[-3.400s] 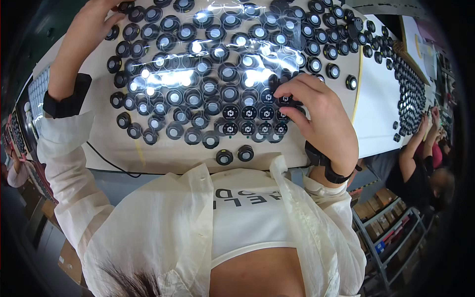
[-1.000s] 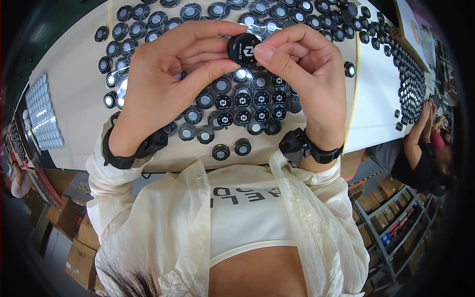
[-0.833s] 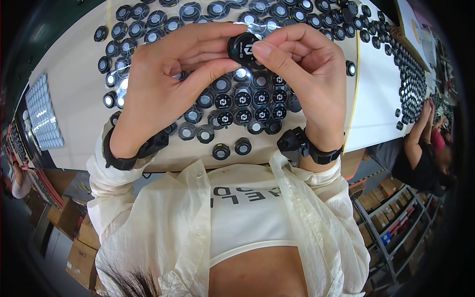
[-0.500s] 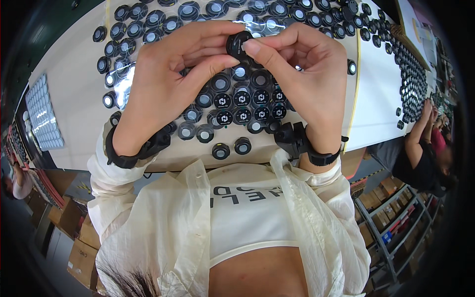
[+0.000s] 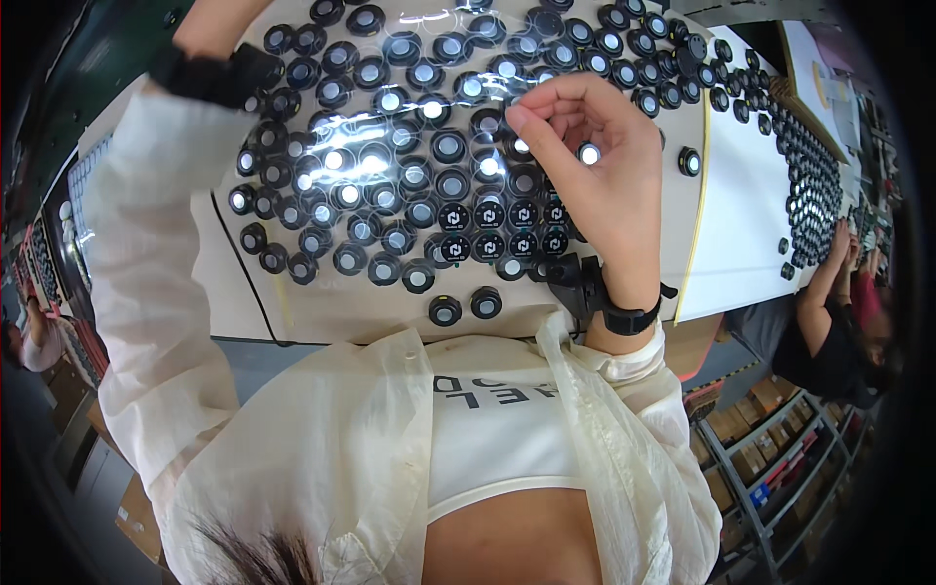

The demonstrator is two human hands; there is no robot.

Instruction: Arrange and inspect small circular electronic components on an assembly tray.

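Note:
My right hand (image 5: 609, 161) hangs over the middle of the table, with thumb and index finger pinched together. Whatever sits between those fingertips, if anything, is too small to make out. My left hand (image 5: 219, 21) reaches past the upper left edge of the picture, so only its wrist end shows and its fingers are cut off. Below and around the right hand lie many round black parts (image 5: 450, 183) with pale centres, many in shiny clear plastic. A group of black discs with white marks (image 5: 489, 215) lies in two rows near my right wrist.
Two black parts (image 5: 486, 302) lie near the table's front edge. On the right, past a yellow line (image 5: 697, 195), a white surface (image 5: 741, 224) holds more black parts. A person (image 5: 829, 302) works at far right. A metal rack (image 5: 770, 468) with boxes stands below.
My left hand has let go of the black disc's place and swung up and left, out of the picture. The right hand stays nearly in place, still pinched. The disc no longer shows between my hands.

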